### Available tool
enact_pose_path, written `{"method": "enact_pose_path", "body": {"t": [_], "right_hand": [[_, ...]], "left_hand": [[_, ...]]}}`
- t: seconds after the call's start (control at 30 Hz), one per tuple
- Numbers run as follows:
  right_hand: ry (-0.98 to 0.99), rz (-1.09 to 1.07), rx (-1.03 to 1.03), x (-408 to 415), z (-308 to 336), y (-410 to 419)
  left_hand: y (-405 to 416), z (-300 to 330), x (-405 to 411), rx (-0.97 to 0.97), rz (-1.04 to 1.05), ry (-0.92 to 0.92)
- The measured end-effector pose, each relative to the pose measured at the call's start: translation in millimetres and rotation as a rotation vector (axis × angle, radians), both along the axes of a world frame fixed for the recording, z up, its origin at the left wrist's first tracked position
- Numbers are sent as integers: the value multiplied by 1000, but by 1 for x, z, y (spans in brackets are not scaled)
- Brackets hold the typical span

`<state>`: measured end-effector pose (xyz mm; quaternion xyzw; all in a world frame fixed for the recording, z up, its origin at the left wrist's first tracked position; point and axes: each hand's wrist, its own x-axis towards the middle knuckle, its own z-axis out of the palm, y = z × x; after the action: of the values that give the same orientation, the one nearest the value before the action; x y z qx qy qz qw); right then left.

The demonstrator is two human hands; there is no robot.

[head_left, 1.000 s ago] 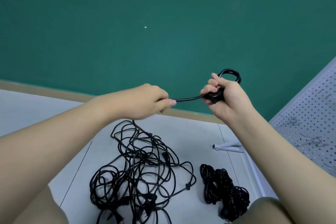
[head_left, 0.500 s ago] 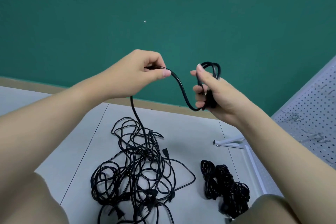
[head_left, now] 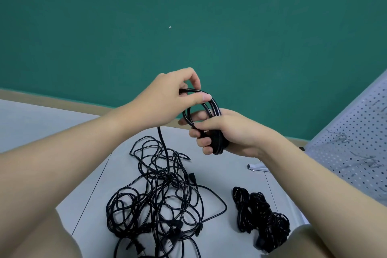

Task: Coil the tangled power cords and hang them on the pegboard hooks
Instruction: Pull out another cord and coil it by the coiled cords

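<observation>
Head view: right hand (head_left: 228, 132) hides coil (head_left: 206, 115) base; pegboard (head_left: 354, 144) cropped.

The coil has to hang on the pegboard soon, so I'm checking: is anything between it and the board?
Nothing visible blocks it: the coil, held by both hands, has open air toward the pegboard at right.

The setting resembles a workshop or training room. A plain green wall (head_left: 146, 27) fills the upper frame above a grey tiled floor (head_left: 62, 123). A white perforated pegboard (head_left: 356, 142) with metal hooks (head_left: 370, 163) stands at right.
</observation>
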<state>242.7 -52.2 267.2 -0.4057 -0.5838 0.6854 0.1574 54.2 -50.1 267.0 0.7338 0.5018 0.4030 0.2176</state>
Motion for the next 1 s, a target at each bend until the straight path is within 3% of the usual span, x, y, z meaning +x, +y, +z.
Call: {"method": "enact_pose_path", "body": {"t": [0.17,0.27,0.47,0.63,0.8,1.0], "right_hand": [[149,28,-55,6,8,0],[325,-67,-90,11,12,5],[594,-328,-74,20,21,12],[562,-431,56,19,14,15],[395,-470,160,15,3,16],[208,-341,253,10,-1,11]], "left_hand": [[1,2,0,-132,-141,-4],[4,1,-2,-215,-174,-142],[9,-12,-7,-310,-102,-92],[4,-7,3,-432,-85,-28],[-16,1,22,-592,-253,17],[-30,-3,35,-662,-365,71]]}}
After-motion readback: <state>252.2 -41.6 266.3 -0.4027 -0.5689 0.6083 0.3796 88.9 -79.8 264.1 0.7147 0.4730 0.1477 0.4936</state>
